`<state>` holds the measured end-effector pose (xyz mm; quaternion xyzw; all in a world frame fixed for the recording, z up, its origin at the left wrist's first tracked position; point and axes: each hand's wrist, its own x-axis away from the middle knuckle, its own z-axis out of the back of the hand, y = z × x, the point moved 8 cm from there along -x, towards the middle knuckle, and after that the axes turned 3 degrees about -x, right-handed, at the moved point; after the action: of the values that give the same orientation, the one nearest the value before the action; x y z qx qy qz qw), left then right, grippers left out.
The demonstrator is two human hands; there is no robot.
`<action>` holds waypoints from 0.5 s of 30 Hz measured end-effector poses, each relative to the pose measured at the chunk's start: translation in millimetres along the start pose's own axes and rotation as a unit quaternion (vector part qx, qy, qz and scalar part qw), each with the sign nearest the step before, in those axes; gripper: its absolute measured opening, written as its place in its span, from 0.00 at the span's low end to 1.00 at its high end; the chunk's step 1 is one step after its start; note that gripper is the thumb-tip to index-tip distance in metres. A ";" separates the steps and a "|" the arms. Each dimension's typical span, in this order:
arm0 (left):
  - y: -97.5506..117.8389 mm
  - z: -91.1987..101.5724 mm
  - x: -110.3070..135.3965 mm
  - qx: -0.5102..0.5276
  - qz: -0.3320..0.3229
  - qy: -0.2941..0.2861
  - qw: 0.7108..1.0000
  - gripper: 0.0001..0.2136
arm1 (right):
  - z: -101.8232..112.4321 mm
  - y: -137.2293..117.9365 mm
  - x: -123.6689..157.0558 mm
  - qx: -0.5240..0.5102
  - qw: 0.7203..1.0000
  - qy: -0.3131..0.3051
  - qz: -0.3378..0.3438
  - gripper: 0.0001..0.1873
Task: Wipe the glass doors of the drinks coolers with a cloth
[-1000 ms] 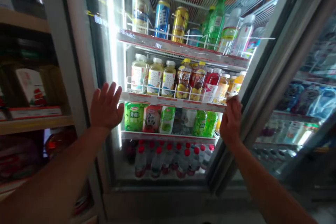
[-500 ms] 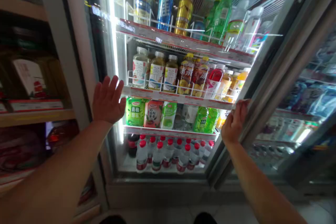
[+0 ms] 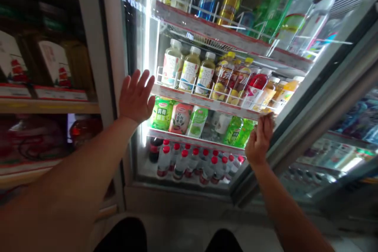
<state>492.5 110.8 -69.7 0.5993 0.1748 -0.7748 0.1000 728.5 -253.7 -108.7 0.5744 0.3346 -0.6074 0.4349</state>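
Note:
My left hand (image 3: 136,97) is held up with its fingers spread, at the left edge of the glass door (image 3: 189,33) of a drinks fridge. It holds nothing and seems to lie flat against the door. Near the right side of the same door, my right hand (image 3: 259,138) has its fingers pressed together. A small pale edge, apparently a cloth (image 3: 271,116), shows beyond its fingertips; most of it is hidden. Between my hands, behind the glass, stand tea bottles (image 3: 189,71), green and pink cartons (image 3: 179,118) and red-capped water bottles (image 3: 180,164).
Cans (image 3: 232,2) and green bottles (image 3: 279,6) fill the upper shelf. A thick metal door frame (image 3: 321,98) slants along the right, with another glass-fronted section past it. Shelves of large oil-like bottles (image 3: 56,61) stand at the left. My knees (image 3: 125,236) show below.
The view has tilted and come nearer the fridge. My right hand has moved left, off the door frame's edge and onto the glass. My left hand stays spread at the left edge.

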 end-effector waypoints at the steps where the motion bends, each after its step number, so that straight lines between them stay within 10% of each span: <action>1: -0.2 -0.9 0.0 0.001 0.002 -0.004 1.000 0.28 | -3.0 -6.8 -6.0 -0.008 1.000 0.002 0.005 0.30; 9: -1.6 -1.6 -0.9 0.009 0.028 -0.030 0.999 0.30 | -40.9 -116.6 63.4 -0.072 0.978 -0.119 0.156 0.34; 15: -0.4 -0.9 -1.0 0.014 0.029 -0.037 0.999 0.30 | -55.5 -98.6 -12.7 -0.048 0.996 -0.041 0.068 0.33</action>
<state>493.4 111.5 -68.9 0.5761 0.1427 -0.7957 0.1206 660.6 -162.4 -111.8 0.5484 0.3057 -0.5830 0.5157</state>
